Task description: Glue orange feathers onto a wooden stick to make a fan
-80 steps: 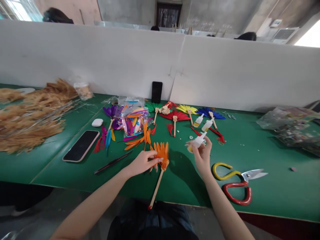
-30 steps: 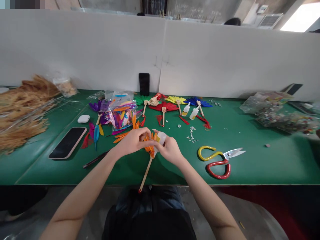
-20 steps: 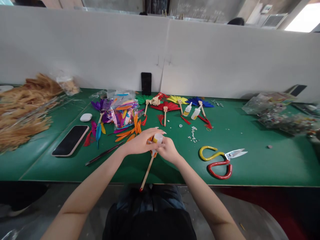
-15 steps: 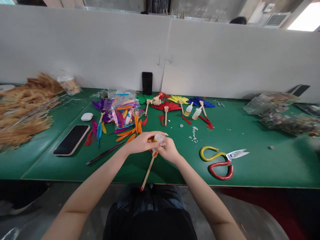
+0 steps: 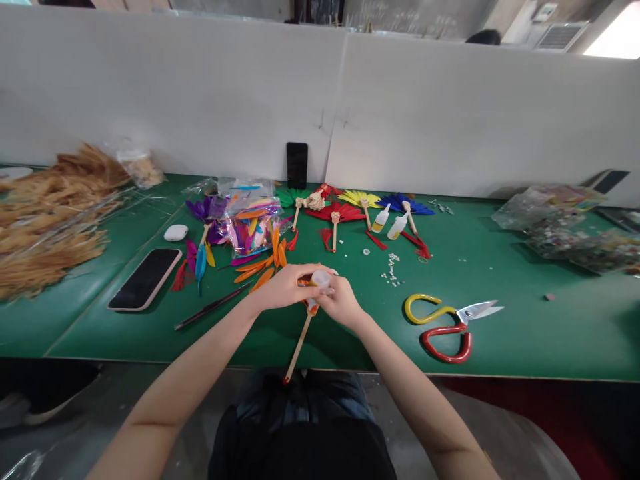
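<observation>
Both hands meet over the front middle of the green table. My left hand [image 5: 285, 287] is closed around the head of an orange fan with a wooden stick handle [image 5: 300, 347], which slants down past the table edge to a red tip. In my right hand [image 5: 343, 301] is a small glue bottle [image 5: 321, 279], tilted over the fan, its base facing the camera. The bottle's nozzle and most of the fan head are hidden by my fingers. Orange feathers [image 5: 253, 268] lie just beyond my left hand, and small white beads [image 5: 392, 268] lie to the right.
Scissors [image 5: 443, 327] lie at the right, tweezers [image 5: 213, 307] and a phone [image 5: 145, 280] at the left. Finished-looking fans [image 5: 335, 215], two glue bottles [image 5: 398, 227] and bagged feathers [image 5: 253, 227] are farther back. Brown fibres [image 5: 55, 213] cover the far left, and bags of beads [image 5: 565, 227] the right.
The camera view has shifted slightly, so the table items appear a little farther right. Both hands keep nearly the same pose around the bottle and fan.
</observation>
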Motion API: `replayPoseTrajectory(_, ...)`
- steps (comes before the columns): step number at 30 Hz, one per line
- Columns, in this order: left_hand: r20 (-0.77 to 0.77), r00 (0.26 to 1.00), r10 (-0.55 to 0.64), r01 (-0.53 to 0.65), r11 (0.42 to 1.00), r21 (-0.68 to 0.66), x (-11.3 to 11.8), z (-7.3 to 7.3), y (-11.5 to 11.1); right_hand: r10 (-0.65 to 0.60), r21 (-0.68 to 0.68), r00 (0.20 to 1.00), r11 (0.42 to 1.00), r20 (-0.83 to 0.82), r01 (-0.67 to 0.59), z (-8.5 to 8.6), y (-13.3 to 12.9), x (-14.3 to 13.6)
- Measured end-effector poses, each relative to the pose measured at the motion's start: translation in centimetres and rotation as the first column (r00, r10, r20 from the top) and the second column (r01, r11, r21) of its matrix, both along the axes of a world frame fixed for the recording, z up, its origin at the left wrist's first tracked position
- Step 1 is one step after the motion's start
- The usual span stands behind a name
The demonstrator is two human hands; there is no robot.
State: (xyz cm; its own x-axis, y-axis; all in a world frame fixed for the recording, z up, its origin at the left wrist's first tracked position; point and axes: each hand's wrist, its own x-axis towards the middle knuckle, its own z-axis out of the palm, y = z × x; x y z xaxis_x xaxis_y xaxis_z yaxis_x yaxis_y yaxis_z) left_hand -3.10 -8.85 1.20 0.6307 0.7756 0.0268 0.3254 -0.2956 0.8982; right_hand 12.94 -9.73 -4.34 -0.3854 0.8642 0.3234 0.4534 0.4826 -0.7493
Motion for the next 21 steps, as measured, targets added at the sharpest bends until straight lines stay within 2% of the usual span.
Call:
replayPoseTrajectory(5, 0.015, 1.000, 0.015, -0.015, 1.000, -0.015, 0.0, -0.3, -0.1, 0.010, 0.001, 1.000, 1.000, 0.005, -0.010, -0.1, 0.1, 0.0)
replayPoseTrajectory(14, -0.003, 1.000, 0.022, -0.021, 0.999, 0.045, -0.4, -1.0, 0.1, 0.021, 0.044, 0.999, 0.999, 0.025, -0.022, 0.2, 0.1, -0.1)
replayPoseTrajectory(21, -0.013, 0.999, 0.040, -0.040, 0.998, 0.047, -0.5, -1.2, 0.0, 0.019, 0.040, 0.999, 0.999, 0.031, -0.020, -0.4, 0.3, -0.2)
